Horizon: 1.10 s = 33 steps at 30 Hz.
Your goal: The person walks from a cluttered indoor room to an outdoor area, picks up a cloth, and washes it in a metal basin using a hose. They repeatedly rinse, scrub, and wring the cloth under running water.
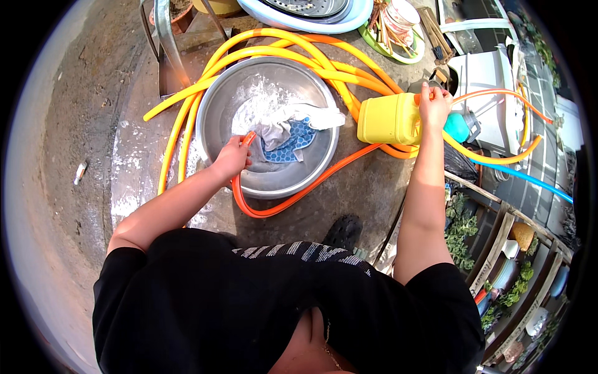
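My left hand (233,156) is closed round the end of a thin orange hose (311,182), over the near left rim of a round metal basin (208,118). In the basin lie a whitish wet cloth (274,128), a blue patterned cloth (293,142) and white suds or powder. The hose loops over the basin's near side and runs right, passing out of sight by a yellow plastic jug (387,119). Beside the jug's top, my right hand (434,106) is closed, with orange hose showing on both sides of it; the fingers hide the exact grip.
Thick yellow hose (268,52) coils around the basin's far side. Beyond stand a light blue tub (299,23) and a green basket (398,55). A metal-legged stand (167,50) is far left. Wooden slats with plants (492,249) lie at right. A black shoe (342,232) is near the basin.
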Motion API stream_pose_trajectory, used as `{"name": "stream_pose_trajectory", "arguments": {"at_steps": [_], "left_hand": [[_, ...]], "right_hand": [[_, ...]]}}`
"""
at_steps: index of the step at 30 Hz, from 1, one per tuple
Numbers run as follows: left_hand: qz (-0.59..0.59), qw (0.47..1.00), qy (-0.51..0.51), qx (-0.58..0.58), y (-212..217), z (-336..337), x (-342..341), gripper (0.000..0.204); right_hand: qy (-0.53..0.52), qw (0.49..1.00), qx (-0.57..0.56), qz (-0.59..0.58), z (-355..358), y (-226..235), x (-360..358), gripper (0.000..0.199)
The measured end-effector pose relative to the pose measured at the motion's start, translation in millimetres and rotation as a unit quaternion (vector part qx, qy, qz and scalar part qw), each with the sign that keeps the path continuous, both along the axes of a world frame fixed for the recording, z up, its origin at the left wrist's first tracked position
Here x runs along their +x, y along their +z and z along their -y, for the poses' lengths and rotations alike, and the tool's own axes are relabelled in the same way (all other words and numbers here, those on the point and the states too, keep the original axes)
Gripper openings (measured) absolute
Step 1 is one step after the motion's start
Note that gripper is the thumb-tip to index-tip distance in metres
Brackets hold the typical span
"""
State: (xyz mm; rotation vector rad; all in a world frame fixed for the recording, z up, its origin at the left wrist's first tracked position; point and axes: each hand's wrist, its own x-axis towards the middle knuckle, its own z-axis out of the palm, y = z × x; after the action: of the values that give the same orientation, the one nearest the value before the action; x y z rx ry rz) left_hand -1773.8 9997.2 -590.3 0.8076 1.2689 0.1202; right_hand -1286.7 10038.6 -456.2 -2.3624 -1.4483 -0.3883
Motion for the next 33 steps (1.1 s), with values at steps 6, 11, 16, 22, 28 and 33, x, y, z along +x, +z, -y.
{"name": "stream_pose_trajectory", "arguments": {"at_steps": [6,11,16,22,28,33], "left_hand": [[-0.008,0.999,-0.045,0.028,-6,0,-3,0.04],[0.003,0.999,-0.037,0.022,-4,-2,2,0.039],[0.012,0.999,-0.024,0.018,-11,0,4,0.036],[0.025,0.999,-0.028,-0.013,-12,1,2,0.038],[0.029,0.999,-0.041,-0.018,-18,-1,5,0.037],[0.036,0.999,-0.019,-0.012,-18,1,4,0.036]], "right_hand": [[-0.066,0.868,0.118,-0.477,-7,11,-9,0.046],[-0.146,0.914,0.085,-0.369,-8,5,9,0.048],[-0.094,0.949,-0.031,-0.301,10,27,-37,0.047],[-0.038,0.948,-0.128,-0.288,52,50,-114,0.051],[-0.026,0.897,-0.036,-0.439,50,-1,-118,0.048],[-0.067,0.882,0.059,-0.462,33,-15,-116,0.046]]}}
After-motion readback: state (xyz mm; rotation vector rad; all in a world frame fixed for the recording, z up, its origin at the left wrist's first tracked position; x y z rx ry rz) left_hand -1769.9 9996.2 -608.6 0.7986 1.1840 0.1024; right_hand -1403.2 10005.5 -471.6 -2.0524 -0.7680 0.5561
